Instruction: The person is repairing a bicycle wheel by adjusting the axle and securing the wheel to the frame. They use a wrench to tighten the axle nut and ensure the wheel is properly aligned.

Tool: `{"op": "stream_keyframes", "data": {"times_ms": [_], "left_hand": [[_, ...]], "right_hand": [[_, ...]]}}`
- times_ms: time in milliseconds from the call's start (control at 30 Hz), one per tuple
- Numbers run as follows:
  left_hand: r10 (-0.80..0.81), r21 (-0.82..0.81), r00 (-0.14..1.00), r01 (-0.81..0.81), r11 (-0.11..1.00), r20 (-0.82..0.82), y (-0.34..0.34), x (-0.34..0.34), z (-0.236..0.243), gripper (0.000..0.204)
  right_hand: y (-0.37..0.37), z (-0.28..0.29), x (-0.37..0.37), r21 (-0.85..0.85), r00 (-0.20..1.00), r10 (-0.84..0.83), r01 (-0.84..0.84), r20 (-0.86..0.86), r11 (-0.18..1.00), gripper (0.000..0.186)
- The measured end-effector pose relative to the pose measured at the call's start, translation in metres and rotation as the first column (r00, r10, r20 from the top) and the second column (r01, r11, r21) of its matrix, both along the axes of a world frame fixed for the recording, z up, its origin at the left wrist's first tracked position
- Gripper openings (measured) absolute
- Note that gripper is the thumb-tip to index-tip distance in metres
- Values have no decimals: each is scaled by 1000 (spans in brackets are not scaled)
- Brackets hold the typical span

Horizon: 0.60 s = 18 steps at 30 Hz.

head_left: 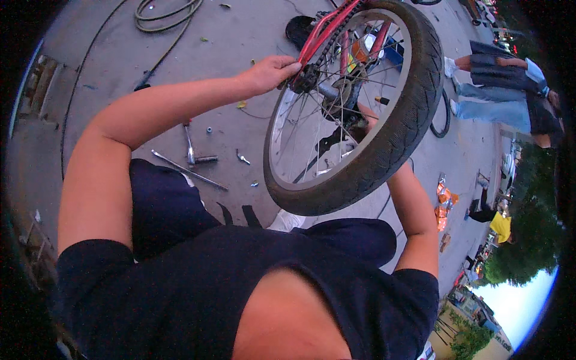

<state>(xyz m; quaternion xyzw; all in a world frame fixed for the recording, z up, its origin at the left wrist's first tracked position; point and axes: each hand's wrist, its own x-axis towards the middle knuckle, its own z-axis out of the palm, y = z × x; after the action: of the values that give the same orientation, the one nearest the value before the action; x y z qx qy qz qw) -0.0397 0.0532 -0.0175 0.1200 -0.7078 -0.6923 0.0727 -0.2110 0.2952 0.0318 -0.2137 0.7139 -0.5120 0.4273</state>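
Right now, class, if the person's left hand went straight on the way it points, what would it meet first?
The slim red metal bicycle frame tube, which the left hand already grips; past it seem to come dark metal hub parts, though depth is unclear.

I see bright red on the bicycle frame (318,33), brownish black on the tyre (420,90) with its pattern of angled tread grooves, and silver-grey on the rim (408,60). My T-shirt (180,294) is plain black. The pavement (234,36) is grey, the long bar (189,170) silver, the crumpled wrapper (444,197) orange. One bystander's jeans (498,113) are pale blue; another's top (501,227) is vivid yellow.
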Motion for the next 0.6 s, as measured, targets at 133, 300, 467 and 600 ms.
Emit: {"op": "stream_keyframes", "data": {"times_ms": [133,300,467,600], "left_hand": [[-141,51,987,145,988,-81,-9,-8,-10,31],[-159,36,977,166,986,-141,-16,-2,-14,30],[-130,-120,987,118,986,-98,-22,-2,-15,36],[-109,-100,984,95,990,-142,-18,-8,-12,36]], "right_hand": [[18,53,-3,38,924,-184,209,-334,977,40],[-10,149,88,-411,984,-99,152,148,899,75],[-53,160,129,-360,985,-175,163,-1,919,65],[-53,162,118,-496,956,-251,294,153,817,49]]}}
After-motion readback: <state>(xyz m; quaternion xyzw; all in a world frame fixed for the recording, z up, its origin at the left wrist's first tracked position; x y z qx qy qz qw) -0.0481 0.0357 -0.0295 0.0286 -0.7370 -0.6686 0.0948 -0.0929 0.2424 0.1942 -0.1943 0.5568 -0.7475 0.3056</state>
